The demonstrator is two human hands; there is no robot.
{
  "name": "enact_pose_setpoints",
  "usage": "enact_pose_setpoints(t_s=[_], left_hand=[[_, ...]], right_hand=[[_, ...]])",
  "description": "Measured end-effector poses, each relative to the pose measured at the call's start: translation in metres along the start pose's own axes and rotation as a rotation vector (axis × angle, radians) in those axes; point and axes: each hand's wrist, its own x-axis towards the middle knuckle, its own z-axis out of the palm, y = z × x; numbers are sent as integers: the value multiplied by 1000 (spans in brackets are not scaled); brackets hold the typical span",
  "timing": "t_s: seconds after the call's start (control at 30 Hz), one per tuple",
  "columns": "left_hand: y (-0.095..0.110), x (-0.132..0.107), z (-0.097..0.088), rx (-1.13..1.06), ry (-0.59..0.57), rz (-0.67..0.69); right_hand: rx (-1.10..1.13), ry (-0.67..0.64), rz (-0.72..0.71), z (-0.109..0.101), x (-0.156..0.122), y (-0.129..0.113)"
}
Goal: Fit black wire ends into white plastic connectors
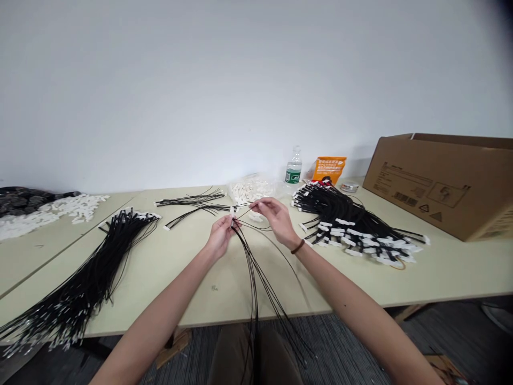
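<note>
While I pinch a bundle of black wires [256, 283] in my left hand [219, 236], in front of the bottle [293, 167], my right hand [277, 216] grips a single strand. The bundle trails off the table [180, 278] toward me. One wire heap [352, 224] lies just right of the bottle.

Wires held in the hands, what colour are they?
Black wires, with a white connector at the pinched end, seen in the head view.
</note>
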Motion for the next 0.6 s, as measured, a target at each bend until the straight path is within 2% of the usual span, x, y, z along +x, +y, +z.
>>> enact_pose_setpoints(t_s=[0.17,0.3,0.4,0.47,0.53,0.6], left_hand=[[0,1,-1,1,32,9],[-4,2,-1,4,42,15],[-6,3,-1,19,31,18],[-7,2,-1,26,27,11],[-6,2,0,28,29,-5],[-5,1,0,15,28,-13]], right_hand=[[350,241,103,-21,18,-11],[355,459,116,-43,27,-14],[164,583,45,-50,28,-14],[-106,611,-77,-47,24,-14],[-421,520,-228,-38,18,-15],[-649,330,-359,-27,9,-13]])
